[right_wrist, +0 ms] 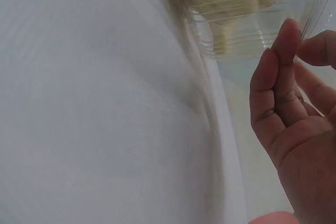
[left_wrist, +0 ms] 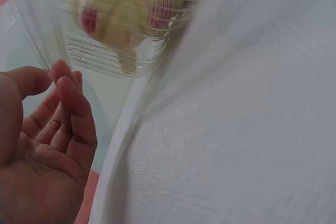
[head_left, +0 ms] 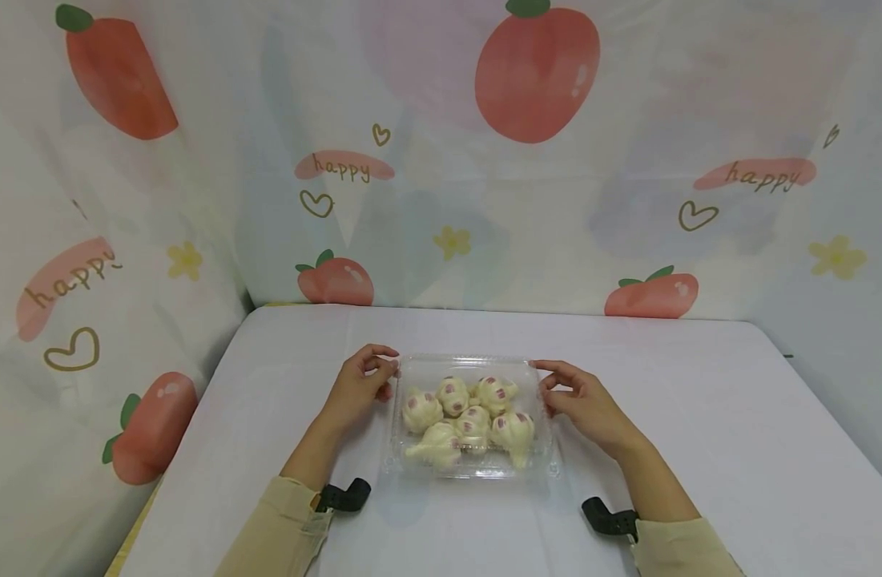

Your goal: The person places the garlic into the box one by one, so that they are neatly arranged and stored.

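Note:
A clear plastic clamshell box (head_left: 469, 474) lies on the white table in front of me. Through its see-through top show several pale yellow bulbs (head_left: 512, 433) with purple patches and short stems, shaped like garlic. My left hand (head_left: 360, 385) pinches the box's rim near its far left corner. In the left wrist view, thumb and fingertips (left_wrist: 62, 69) meet on the thin plastic edge, beside a ribbed wall. At the far right corner my right hand (head_left: 579, 405) pinches the opposite rim. The right wrist view has its thumb and fingertips (right_wrist: 287, 35) at that edge.
A white cloth covers the table (head_left: 448, 529). Behind and to the left hangs a pale curtain (head_left: 426, 200) printed with red fruit, hearts and lettering. A black wrist camera (head_left: 345, 495) sits at the left cuff, and another wrist camera (head_left: 608, 517) at the right cuff.

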Action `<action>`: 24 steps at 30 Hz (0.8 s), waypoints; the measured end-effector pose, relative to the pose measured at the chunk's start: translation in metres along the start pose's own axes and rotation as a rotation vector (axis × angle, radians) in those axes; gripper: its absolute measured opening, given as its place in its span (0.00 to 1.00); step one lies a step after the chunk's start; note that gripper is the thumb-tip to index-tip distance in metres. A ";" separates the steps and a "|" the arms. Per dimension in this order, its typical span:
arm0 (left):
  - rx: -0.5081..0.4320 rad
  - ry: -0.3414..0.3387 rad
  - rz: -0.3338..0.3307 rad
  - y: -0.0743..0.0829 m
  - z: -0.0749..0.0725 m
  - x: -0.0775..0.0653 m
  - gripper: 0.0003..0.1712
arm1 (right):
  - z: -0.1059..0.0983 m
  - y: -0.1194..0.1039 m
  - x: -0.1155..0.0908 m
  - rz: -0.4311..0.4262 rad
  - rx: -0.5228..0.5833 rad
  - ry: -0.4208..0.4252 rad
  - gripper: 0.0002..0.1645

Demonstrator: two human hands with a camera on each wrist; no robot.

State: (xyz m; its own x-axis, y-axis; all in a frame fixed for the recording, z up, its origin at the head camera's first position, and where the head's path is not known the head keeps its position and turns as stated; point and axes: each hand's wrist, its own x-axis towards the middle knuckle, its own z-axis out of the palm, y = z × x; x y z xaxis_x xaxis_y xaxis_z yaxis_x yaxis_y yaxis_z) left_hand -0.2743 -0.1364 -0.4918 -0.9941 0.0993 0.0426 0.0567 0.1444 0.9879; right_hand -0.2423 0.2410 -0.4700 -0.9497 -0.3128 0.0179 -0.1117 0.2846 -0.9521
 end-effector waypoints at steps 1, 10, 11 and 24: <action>0.000 -0.007 -0.008 0.000 0.000 0.000 0.13 | 0.000 0.000 0.000 0.000 -0.002 0.002 0.29; 0.032 -0.082 -0.108 0.004 -0.004 -0.002 0.15 | 0.001 0.000 0.000 0.001 0.000 0.016 0.29; 0.042 -0.091 -0.120 0.005 -0.005 -0.002 0.16 | 0.001 -0.001 0.000 0.000 0.002 0.012 0.29; 0.081 -0.185 -0.208 0.012 -0.011 -0.019 0.19 | -0.003 -0.003 -0.003 0.013 0.010 -0.001 0.29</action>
State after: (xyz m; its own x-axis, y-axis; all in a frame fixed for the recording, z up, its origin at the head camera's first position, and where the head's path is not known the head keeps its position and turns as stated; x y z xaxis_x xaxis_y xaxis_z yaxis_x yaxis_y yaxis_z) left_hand -0.2558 -0.1470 -0.4794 -0.9521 0.2358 -0.1948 -0.1320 0.2580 0.9571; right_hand -0.2402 0.2436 -0.4669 -0.9507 -0.3102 0.0049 -0.0962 0.2797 -0.9553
